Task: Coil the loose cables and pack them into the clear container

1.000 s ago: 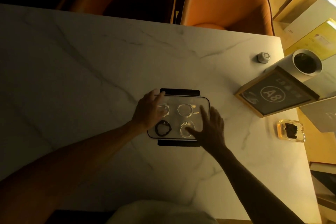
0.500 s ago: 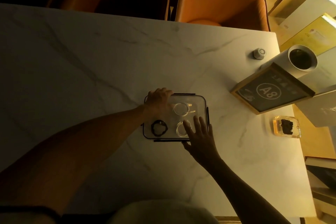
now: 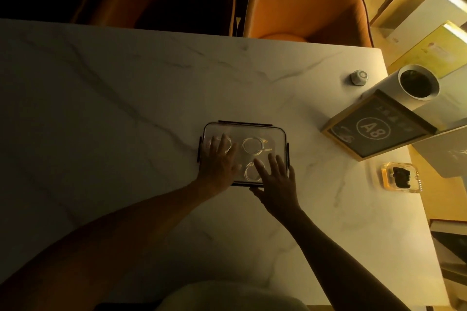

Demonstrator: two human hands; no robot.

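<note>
With both of my hands laid flat on its lid, the clear container (image 3: 278,131) sits on the marble desk (image 3: 126,98) right under my fingers. My left hand (image 3: 219,161) presses the left half with straight, released fingers, grasping nothing. My right hand (image 3: 276,179) lies spread over the near right corner, also grasping nothing. Through the lid I see 2 pale coiled cables (image 3: 253,146), 1 just beyond my right fingertips, the other partly under them. Well off to the right of my right hand stand a framed A8 sign (image 3: 376,129) and a small amber dish (image 3: 400,177).
</note>
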